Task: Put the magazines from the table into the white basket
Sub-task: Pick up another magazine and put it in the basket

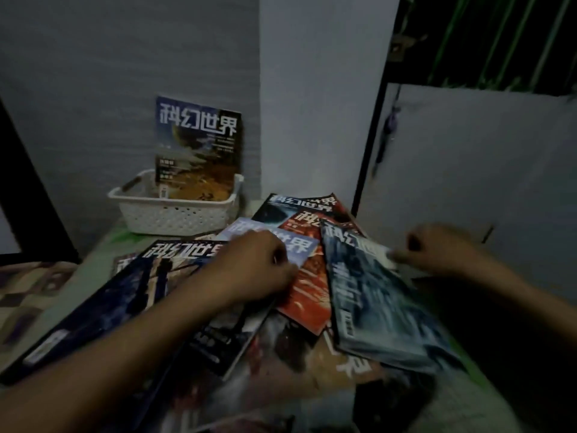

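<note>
A white basket point(175, 210) stands at the back of the table, and one magazine point(199, 145) stands upright in it against the wall. Several magazines lie fanned over the table. My left hand point(262, 264) lies on the pale blue magazine point(299, 245), fingers curled at its lower right corner. My right hand point(437, 248) pinches the upper right corner of the grey-blue magazine point(381, 310), which lies tilted on top of the red magazine point(312, 295). A dark blue magazine point(115, 304) sits at the left.
A grey wall and a white column point(318, 104) rise behind the table. A white panel point(468, 170) stands at the right with a dark gap beside it. A patterned cloth point(28, 295) lies off the table's left edge.
</note>
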Demonstrator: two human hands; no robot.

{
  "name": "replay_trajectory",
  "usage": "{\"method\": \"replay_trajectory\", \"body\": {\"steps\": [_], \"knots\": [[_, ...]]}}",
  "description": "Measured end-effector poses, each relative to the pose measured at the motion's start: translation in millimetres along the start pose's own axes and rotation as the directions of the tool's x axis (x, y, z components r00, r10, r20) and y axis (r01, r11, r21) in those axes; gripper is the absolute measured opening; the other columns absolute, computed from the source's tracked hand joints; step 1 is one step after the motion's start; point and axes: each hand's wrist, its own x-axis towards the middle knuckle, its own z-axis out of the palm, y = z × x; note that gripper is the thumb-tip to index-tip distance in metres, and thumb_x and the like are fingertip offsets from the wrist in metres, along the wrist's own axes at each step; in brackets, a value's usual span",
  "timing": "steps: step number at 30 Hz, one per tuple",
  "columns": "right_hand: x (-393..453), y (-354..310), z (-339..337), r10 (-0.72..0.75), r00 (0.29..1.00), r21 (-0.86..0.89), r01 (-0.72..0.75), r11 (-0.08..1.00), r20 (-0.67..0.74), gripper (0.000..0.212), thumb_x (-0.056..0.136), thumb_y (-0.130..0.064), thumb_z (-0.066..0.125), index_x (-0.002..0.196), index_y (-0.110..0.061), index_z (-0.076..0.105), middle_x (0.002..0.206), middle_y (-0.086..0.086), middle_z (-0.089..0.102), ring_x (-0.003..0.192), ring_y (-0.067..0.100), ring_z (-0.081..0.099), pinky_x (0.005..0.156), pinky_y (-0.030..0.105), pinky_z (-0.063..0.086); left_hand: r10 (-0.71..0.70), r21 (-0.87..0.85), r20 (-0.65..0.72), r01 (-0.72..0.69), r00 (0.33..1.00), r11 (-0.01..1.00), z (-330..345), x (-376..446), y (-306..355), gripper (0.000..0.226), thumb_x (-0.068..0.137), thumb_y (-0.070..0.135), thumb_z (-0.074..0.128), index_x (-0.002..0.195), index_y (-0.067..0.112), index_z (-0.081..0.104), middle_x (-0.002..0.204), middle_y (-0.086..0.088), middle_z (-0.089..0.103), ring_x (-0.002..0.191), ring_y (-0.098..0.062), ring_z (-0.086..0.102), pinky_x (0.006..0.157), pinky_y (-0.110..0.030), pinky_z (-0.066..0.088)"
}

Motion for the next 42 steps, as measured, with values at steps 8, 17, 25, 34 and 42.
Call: {"method": "replay_trajectory", "body": {"steps": [8, 17, 25, 34, 42], "knots": [[-51.3, 41.7, 74.8, 0.008, 0.986, 0.333, -0.063, 0.941, 0.167, 0.060, 0.075, -0.081, 0.049, 0.113, -0.037, 0.066, 0.109, -0.009, 0.070, 0.086, 0.010, 0.067, 0.074, 0.027, 0.055, -0.216, -0.513, 0.309, 0.353, 0.926, 0.782, 47.6, 10.9, 65.4, 0.008, 0.083, 0.025, 0.071, 0.081, 0.023, 0.064, 0.079, 0.009, 0.066, 0.073, -0.005, 0.063, 0.051, -0.015, 0.044], [-31.9, -2.9, 7.1, 0.038, 0.995, 0.880, -0.102, 0.463, 0.096, 0.050, 0.077, -0.048, 0.075, 0.108, -0.018, 0.051, 0.098, -0.001, 0.066, 0.074, 0.021, 0.067, 0.056, 0.033, 0.053, -0.119, -0.830, -0.111, -0.026, 0.987, 0.557, 7.6, -18.2, 30.2, 0.023, 0.094, 0.009, 0.054, 0.097, 0.032, 0.056, 0.101, 0.000, 0.077, 0.098, -0.019, 0.072, 0.081, -0.040, 0.059], [19.8, -154.4, -48.5, -0.164, 0.965, 0.968, 0.226, 0.107, -0.207, 0.004, 0.093, -0.016, 0.066, 0.090, -0.013, 0.068, 0.067, 0.002, 0.071, 0.049, 0.016, 0.062, 0.047, 0.030, 0.054, -0.300, -0.506, -0.655, -0.108, 0.693, 0.856, -84.9, 3.3, -78.1, 0.025, 0.088, 0.000, 0.066, 0.098, 0.021, 0.060, 0.087, 0.002, 0.067, 0.078, -0.016, 0.063, 0.073, -0.032, 0.055], [158.4, -270.4, -63.9, -0.093, 0.926, 0.916, 0.377, 0.136, -0.367, 0.004, 0.096, -0.010, 0.058, 0.094, -0.012, 0.061, 0.081, 0.010, 0.069, 0.048, 0.013, 0.068, 0.054, 0.034, 0.062, -0.500, -0.511, -0.637, 0.164, 0.587, 0.844, -148.3, 110.7, -202.4, 0.012, 0.079, 0.014, 0.079, 0.086, 0.021, 0.072, 0.086, 0.003, 0.072, 0.085, -0.017, 0.068, 0.083, -0.040, 0.059], [225.8, -309.1, 24.0, -0.087, 0.958, 0.926, 0.287, 0.246, -0.274, 0.009, 0.094, -0.012, 0.063, 0.089, -0.019, 0.062, 0.087, 0.003, 0.068, 0.059, 0.024, 0.072, 0.064, 0.041, 0.063, -0.638, -0.483, -0.503, 0.423, 0.583, 0.767, -82.7, 152.3, -284.2, 0.024, 0.077, 0.015, 0.082, 0.065, 0.023, 0.063, 0.079, -0.003, 0.072, 0.077, -0.021, 0.068, 0.082, -0.041, 0.059]]}}
